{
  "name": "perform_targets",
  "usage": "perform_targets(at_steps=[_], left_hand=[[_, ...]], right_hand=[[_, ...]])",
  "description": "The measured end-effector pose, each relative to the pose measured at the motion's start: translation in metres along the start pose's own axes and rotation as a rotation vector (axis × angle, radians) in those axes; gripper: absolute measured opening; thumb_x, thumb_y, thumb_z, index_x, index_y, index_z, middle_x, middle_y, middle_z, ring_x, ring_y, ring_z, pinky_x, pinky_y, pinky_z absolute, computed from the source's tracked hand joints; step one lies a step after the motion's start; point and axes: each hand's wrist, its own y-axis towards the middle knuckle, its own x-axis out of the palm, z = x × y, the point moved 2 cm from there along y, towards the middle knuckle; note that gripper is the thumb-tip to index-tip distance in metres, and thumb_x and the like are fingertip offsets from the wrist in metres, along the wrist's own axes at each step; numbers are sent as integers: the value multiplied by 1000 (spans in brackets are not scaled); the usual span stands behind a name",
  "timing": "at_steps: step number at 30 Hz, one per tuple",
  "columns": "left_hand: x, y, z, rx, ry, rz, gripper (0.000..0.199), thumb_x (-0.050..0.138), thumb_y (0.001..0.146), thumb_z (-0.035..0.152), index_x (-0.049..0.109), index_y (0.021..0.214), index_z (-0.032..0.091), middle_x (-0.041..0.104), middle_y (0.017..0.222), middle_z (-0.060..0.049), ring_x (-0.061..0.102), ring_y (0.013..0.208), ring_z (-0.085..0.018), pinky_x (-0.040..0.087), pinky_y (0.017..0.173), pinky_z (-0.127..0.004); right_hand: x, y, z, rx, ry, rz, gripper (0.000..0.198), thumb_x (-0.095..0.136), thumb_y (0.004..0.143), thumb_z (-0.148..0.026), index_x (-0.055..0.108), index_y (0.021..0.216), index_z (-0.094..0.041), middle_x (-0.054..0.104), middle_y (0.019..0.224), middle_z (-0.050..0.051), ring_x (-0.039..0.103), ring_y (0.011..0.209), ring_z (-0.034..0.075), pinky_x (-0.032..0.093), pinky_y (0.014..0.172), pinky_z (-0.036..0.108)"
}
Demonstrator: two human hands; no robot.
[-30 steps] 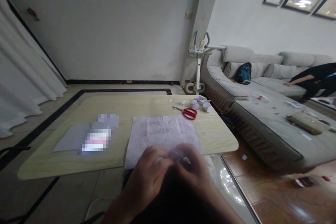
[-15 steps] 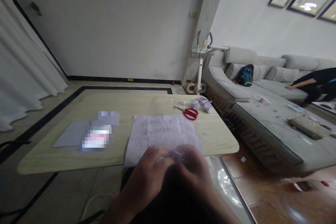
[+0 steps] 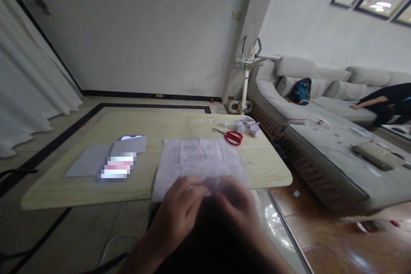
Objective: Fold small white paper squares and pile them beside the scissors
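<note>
My left hand [image 3: 184,203] and my right hand [image 3: 236,201] meet over the near edge of the table, fingers closed together on a small piece of folded paper [image 3: 213,183]. Most of that piece is hidden by the fingers, and its shape is blurred. Beneath and beyond my hands lies a large creased paper sheet [image 3: 195,158] with faint lines and marks. Red-handled scissors [image 3: 233,138] rest beyond its far right corner. Several folded paper pieces [image 3: 239,127] are grouped just behind the scissors, with small paper scraps [image 3: 224,124] to their left.
On the left of the wooden table [image 3: 73,195] lie a white sheet [image 3: 86,160], a grey card [image 3: 126,146] partly over a phone [image 3: 132,137], and a pixelated bright area. A grey sofa [image 3: 330,154] stands to the right, where a person's arm [image 3: 369,102] shows.
My fingers have shifted slightly around the folded paper and now cover more of it. The view has tilted a little; the things on the table stay in place.
</note>
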Motion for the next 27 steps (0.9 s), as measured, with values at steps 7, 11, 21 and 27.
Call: perform_targets(at_steps=[7, 11, 21, 27], left_hand=[[-21, -7, -8, -276, -217, 403, 19, 57, 90, 5, 61, 95, 23, 60, 97, 0, 64, 91, -14, 52, 83, -25], [-19, -6, -3, -242, -217, 293, 19, 58, 88, 6, 61, 93, 24, 61, 94, 1, 63, 91, -14, 52, 81, -24], [-17, -7, -2, -171, -160, 303, 23, 57, 86, 1, 61, 95, 23, 62, 96, -1, 62, 93, -15, 53, 82, -25], [-23, -13, 5, -166, -247, 362, 24, 58, 85, 1, 64, 94, 22, 64, 99, -2, 64, 95, -17, 55, 81, -27]], right_hand=[[1, -2, -1, 146, 92, 41, 23, 72, 78, -25, 68, 101, -23, 72, 93, 4, 67, 82, 20, 52, 70, 31], [2, -3, -4, 165, 86, 39, 23, 72, 78, -23, 68, 101, -22, 72, 90, 3, 66, 79, 19, 52, 69, 30], [-2, -5, -9, 86, 31, 10, 21, 68, 80, -24, 66, 101, -22, 70, 93, 5, 65, 81, 21, 53, 71, 34], [-3, -8, -12, 19, 18, -11, 18, 67, 82, -24, 67, 100, -23, 69, 97, 8, 65, 88, 24, 54, 73, 37]])
